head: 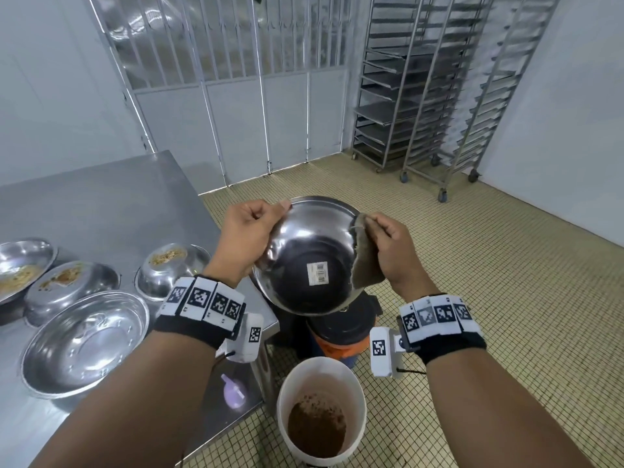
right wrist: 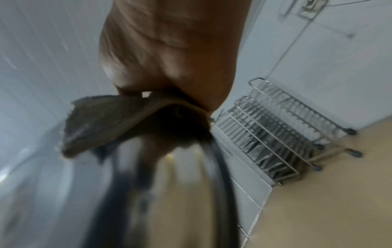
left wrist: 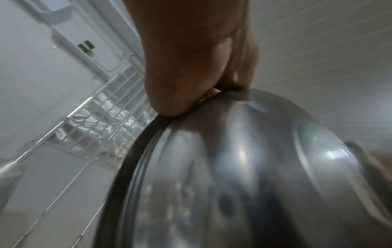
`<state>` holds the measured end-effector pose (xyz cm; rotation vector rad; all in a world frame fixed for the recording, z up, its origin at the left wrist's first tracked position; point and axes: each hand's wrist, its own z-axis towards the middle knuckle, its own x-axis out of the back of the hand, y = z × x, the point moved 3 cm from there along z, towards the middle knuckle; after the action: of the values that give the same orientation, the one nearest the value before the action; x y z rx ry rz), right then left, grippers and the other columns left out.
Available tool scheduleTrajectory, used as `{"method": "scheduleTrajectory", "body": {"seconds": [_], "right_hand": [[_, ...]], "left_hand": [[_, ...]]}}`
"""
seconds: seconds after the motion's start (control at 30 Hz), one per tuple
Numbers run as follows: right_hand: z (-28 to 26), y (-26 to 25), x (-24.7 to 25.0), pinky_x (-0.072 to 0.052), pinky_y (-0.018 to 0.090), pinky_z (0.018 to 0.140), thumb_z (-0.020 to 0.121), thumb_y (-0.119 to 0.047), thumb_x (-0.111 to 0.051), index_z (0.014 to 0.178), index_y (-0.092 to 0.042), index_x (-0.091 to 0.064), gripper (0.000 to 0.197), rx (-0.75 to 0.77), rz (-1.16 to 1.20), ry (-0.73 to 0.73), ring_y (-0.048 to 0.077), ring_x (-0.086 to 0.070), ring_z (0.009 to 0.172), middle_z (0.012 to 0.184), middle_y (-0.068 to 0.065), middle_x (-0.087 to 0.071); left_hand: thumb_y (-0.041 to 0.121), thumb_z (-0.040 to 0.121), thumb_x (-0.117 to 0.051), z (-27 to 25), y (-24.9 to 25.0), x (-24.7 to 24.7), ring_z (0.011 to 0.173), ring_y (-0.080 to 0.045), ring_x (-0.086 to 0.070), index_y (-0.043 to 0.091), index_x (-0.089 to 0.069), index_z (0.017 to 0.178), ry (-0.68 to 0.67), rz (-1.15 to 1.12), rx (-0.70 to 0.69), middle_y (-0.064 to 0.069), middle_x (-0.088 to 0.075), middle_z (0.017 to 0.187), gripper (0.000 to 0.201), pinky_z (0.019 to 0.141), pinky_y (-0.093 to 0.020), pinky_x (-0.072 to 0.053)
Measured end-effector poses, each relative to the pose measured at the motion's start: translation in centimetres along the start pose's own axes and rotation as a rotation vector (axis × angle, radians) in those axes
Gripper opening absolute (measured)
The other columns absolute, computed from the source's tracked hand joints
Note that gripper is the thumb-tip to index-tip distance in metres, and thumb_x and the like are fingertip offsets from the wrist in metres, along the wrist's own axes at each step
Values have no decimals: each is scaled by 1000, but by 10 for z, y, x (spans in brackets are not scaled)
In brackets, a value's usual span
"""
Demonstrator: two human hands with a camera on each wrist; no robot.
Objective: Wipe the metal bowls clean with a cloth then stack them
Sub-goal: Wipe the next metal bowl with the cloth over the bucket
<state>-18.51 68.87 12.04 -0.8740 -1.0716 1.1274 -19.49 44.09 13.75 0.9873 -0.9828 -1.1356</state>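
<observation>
I hold a metal bowl (head: 310,255) up on edge above the floor, its underside with a barcode sticker facing me. My left hand (head: 251,231) grips its left rim (left wrist: 161,124). My right hand (head: 388,244) pinches a brown cloth (head: 366,258) over the right rim; the cloth (right wrist: 110,120) drapes onto the bowl's outside. On the steel table (head: 111,204) sit three soiled bowls (head: 175,268) (head: 71,285) (head: 20,265) and one clean bowl (head: 84,342) nearest me.
A white bucket (head: 320,410) with brown waste stands on the tiled floor below the held bowl, beside an orange and black bin (head: 341,336). A purple item (head: 233,393) lies at the table's corner. Wheeled tray racks (head: 432,96) stand at the back right.
</observation>
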Motion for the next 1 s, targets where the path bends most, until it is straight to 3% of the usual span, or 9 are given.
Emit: {"method": "scheduleTrajectory", "body": {"seconds": [0.1, 0.2, 0.3, 0.4, 0.5, 0.6, 0.77, 0.93, 1.0], "right_hand": [[-4, -3, -3, -47, 27, 74, 105, -15, -50, 90, -22, -70, 26, 13, -61, -14, 5, -62, 76, 81, -13, -69], [3, -24, -14, -47, 25, 75, 102, -17, -56, 93, -24, -70, 18, 141, -256, -121, 13, -64, 85, 87, -7, -70], [6, -22, -8, -51, 31, 78, 102, -22, -56, 92, -25, -71, 18, 140, -218, -83, 16, -66, 87, 87, -6, -71], [1, -5, 1, -48, 31, 79, 104, -18, -53, 91, -26, -72, 25, 56, -56, -16, 9, -66, 82, 85, -10, -72], [2, -10, -8, -51, 32, 76, 102, -16, -54, 92, -23, -72, 22, 94, -128, -59, 14, -66, 83, 87, -4, -72], [7, -22, -14, -53, 28, 78, 99, -19, -58, 94, -26, -73, 17, 198, -300, -125, 11, -66, 88, 89, -9, -72], [-1, 0, 3, -47, 25, 76, 105, -14, -52, 89, -25, -72, 28, 39, -25, -10, 5, -64, 78, 80, -13, -71], [4, -14, -6, -46, 26, 74, 103, -19, -54, 93, -24, -71, 20, 92, -233, -91, 12, -64, 85, 88, -6, -70], [7, -21, -9, -47, 24, 75, 102, -20, -55, 93, -28, -70, 19, 144, -290, -112, 10, -64, 86, 87, -11, -69]], "left_hand": [[36, 95, -74, -7, -4, -3, 38, -26, -52, 13, -64, 63, -34, 46, -9, -7, -55, 48, 41, 34, -28, -41], [34, 95, -74, -18, 0, -19, 36, -26, -56, 3, -64, 69, -129, 98, -35, -8, -61, 51, 42, 33, -29, -43], [36, 94, -75, -14, -1, -13, 34, -24, -54, 5, -65, 69, -60, 56, -4, -8, -59, 49, 41, 32, -27, -41], [35, 94, -76, -9, -7, 2, 30, -23, -50, 11, -62, 63, 37, -43, 28, -9, -54, 44, 42, 30, -25, -37], [35, 96, -73, -17, -7, -7, 33, -24, -53, 3, -63, 69, -32, 7, 9, -9, -57, 48, 43, 31, -27, -42], [37, 94, -74, -23, -6, -20, 37, -25, -57, -1, -66, 74, -100, 80, -37, -10, -62, 52, 44, 34, -30, -45], [32, 95, -74, -15, -16, -1, 32, -25, -49, -13, -58, 74, 57, -137, 31, -17, -51, 49, 52, 31, -27, -40], [40, 94, -72, -21, -18, -15, 38, -27, -56, -2, -65, 75, -41, -10, -12, -11, -59, 51, 47, 36, -31, -46], [39, 93, -74, -19, -17, -18, 37, -26, -54, 1, -65, 72, -47, -22, -14, -10, -58, 50, 44, 35, -29, -44]]}}
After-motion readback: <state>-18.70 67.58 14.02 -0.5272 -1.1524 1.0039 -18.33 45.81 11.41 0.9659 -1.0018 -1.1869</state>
